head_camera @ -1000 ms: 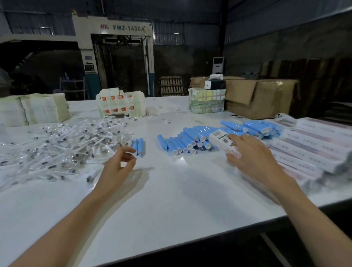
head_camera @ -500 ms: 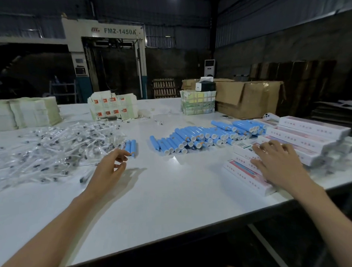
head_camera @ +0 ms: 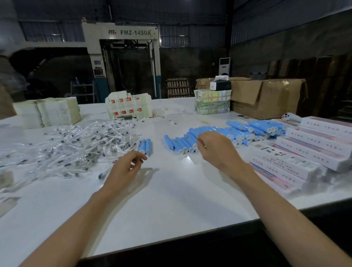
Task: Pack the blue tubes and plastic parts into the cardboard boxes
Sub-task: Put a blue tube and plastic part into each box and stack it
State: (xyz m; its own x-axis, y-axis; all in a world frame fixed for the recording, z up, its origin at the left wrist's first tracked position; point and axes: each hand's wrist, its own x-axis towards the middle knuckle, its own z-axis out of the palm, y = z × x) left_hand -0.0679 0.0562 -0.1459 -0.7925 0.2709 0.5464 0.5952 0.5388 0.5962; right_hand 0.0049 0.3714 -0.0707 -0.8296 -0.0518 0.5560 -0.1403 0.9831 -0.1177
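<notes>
We face a wide white table [head_camera: 173,197] in a dim workshop. Behind it stands a pale machine [head_camera: 128,55] marked FMZ-1450A, with a wooden pallet [head_camera: 177,87] and a standing air unit [head_camera: 224,65] by the far wall. An open brown carton [head_camera: 269,98] sits at the table's far right. Stacks of flat printed sheets [head_camera: 48,113] line the far left edge.

A heap of clear plastic parts [head_camera: 72,149] spreads over the left of the table. The blue tubes [head_camera: 241,130] lie in a loose row at centre right, and two more blue tubes [head_camera: 145,147] lie apart beside the heap. Long white cardboard boxes [head_camera: 311,150] are piled at the right.

Our left hand [head_camera: 122,171] hovers just short of the pair of tubes, fingers loosely curled around nothing. Our right hand [head_camera: 217,150] hangs over the near ends of the row, its fingers bent down out of sight, so we cannot tell whether it holds one.

Half a second ago the right hand lay on the boxes; the left has hardly shifted.
</notes>
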